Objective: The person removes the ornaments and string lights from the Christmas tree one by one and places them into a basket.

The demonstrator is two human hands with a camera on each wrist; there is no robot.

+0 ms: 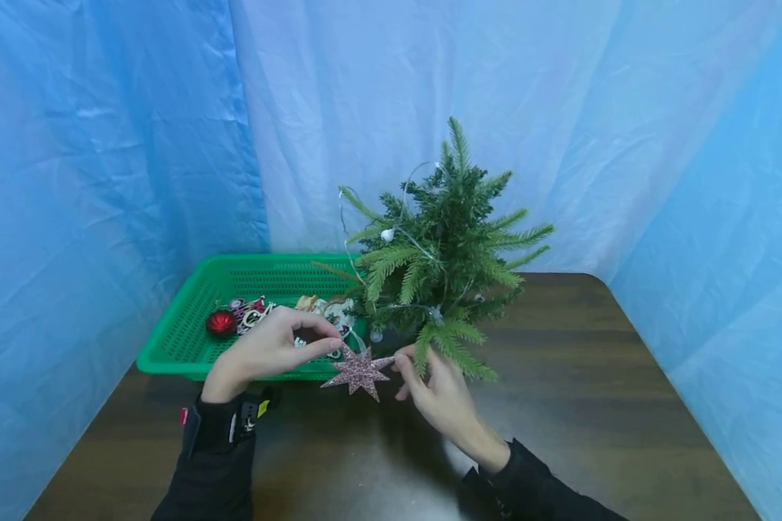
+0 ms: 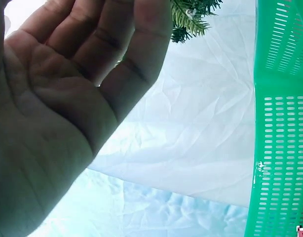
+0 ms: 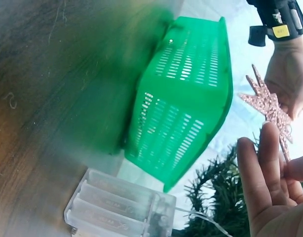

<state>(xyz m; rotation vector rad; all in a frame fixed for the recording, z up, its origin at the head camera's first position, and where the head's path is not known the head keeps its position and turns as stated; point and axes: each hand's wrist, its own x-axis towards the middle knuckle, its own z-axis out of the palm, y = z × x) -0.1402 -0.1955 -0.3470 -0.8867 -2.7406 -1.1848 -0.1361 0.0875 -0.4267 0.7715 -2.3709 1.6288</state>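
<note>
A blue curtain [image 1: 104, 145] hangs at the far left and runs on behind everything to the right side. In front of it, on the left part of the dark wooden counter [image 1: 573, 376], stands a green basket [image 1: 274, 276] with slotted walls. Inside the basket, toward its left, lies a shiny red ball [image 1: 221, 323]; small decorations [image 1: 250, 312] in red, white and purple are heaped to the right of it.

Of the two hands, the left hand [image 1: 267, 347] reaches over the basket's near edge from a black sleeve [image 1: 211, 470], its thumb and forefinger pinching one tip of a glittery pink star [image 1: 360, 373]. The star is held up between the hands, just in front of the basket's near right part, with a pale ribbon [image 1: 357, 339] at its top.

The right hand [image 1: 439, 394] grips the star's right-hand tip between thumb and fingers, partly covered by a low branch of the small green tree [image 1: 456, 239]. The tree stands to the right of the basket, some left branches overlapping it. A thin wire with a white bulb [image 1: 387, 235] loops around its left side. The right wrist view also shows a clear plastic battery box [image 3: 119, 205] near the basket.
</note>
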